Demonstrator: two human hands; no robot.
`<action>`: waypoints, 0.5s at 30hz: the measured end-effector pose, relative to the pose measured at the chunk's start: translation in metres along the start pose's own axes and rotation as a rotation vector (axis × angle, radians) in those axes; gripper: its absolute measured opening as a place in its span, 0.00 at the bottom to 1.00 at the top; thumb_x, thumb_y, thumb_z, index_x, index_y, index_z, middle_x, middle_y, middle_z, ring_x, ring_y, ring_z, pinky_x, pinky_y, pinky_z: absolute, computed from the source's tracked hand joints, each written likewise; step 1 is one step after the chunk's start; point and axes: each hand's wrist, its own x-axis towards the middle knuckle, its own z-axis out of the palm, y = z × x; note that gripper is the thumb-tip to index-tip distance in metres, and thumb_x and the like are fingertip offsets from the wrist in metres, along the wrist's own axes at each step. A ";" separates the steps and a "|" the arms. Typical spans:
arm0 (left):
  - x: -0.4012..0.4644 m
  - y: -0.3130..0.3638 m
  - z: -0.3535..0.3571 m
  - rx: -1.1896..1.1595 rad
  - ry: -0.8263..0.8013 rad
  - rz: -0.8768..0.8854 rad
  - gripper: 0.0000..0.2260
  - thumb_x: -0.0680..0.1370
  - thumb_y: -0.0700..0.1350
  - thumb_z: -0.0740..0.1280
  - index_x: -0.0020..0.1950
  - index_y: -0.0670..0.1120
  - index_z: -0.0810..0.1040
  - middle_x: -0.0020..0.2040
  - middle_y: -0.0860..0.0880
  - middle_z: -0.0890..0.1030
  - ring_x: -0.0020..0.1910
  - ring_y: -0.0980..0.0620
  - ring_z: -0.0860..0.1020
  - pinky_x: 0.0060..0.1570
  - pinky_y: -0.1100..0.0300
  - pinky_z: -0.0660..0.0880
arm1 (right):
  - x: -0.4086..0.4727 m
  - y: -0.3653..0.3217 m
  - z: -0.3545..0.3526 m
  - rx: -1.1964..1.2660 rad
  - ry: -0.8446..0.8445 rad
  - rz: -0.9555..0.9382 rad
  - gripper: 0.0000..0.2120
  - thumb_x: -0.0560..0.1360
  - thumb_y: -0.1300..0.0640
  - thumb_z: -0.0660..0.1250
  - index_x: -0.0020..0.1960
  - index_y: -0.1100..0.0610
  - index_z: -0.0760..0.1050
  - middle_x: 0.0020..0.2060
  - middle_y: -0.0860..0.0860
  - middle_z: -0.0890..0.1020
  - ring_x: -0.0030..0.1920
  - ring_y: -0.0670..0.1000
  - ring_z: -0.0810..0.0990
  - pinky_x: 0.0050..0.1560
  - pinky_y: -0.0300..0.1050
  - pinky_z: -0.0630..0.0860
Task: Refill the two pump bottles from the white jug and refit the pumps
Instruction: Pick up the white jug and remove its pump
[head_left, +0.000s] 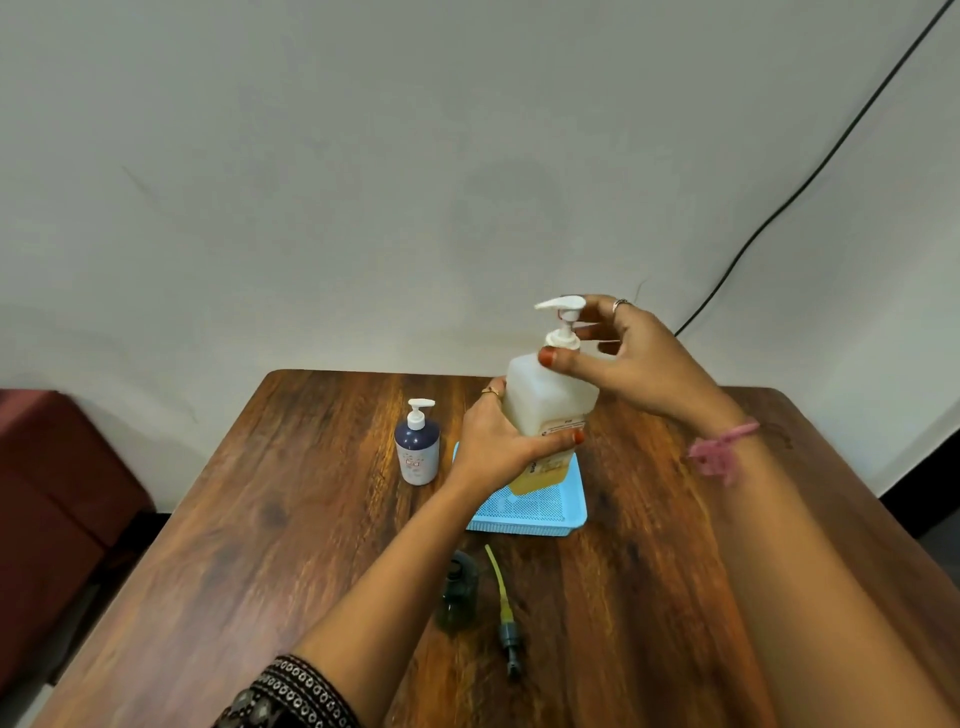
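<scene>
My left hand (498, 441) grips the body of the white jug (550, 400), which stands tilted in the blue tray (524, 512) with yellow liquid in its lower part. A white pump (561, 319) sits on the jug's neck, and my right hand (623, 353) pinches its collar with thumb and fingers. A dark blue pump bottle (417, 451) with its white pump fitted stands to the left of the tray. Nearer to me a small dark open bottle (458, 592) stands on the table. Its grey pump (506, 621) with a yellow tube lies beside it.
The wooden table (311, 545) ends at a grey wall. A black cable (810, 176) runs down the wall at the right. A dark red seat (57, 467) stands to the left of the table.
</scene>
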 end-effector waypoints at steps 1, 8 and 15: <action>0.000 0.001 0.001 0.007 0.001 0.002 0.33 0.63 0.55 0.80 0.62 0.48 0.70 0.55 0.51 0.79 0.51 0.54 0.80 0.50 0.57 0.81 | 0.001 0.000 0.004 -0.119 0.082 -0.002 0.26 0.67 0.42 0.74 0.61 0.51 0.73 0.52 0.43 0.77 0.52 0.42 0.76 0.48 0.34 0.72; -0.001 0.001 0.003 -0.031 -0.004 -0.009 0.31 0.63 0.54 0.80 0.60 0.49 0.70 0.54 0.51 0.80 0.51 0.54 0.81 0.49 0.55 0.81 | 0.002 -0.002 0.007 0.083 0.061 0.006 0.19 0.71 0.57 0.74 0.61 0.52 0.76 0.53 0.46 0.82 0.55 0.43 0.79 0.61 0.48 0.75; 0.000 0.003 0.004 0.008 -0.018 0.009 0.32 0.64 0.55 0.79 0.62 0.50 0.69 0.55 0.51 0.79 0.52 0.53 0.80 0.50 0.57 0.81 | -0.001 -0.004 0.001 -0.145 0.172 -0.016 0.28 0.66 0.44 0.76 0.61 0.49 0.70 0.46 0.41 0.77 0.45 0.39 0.76 0.40 0.24 0.70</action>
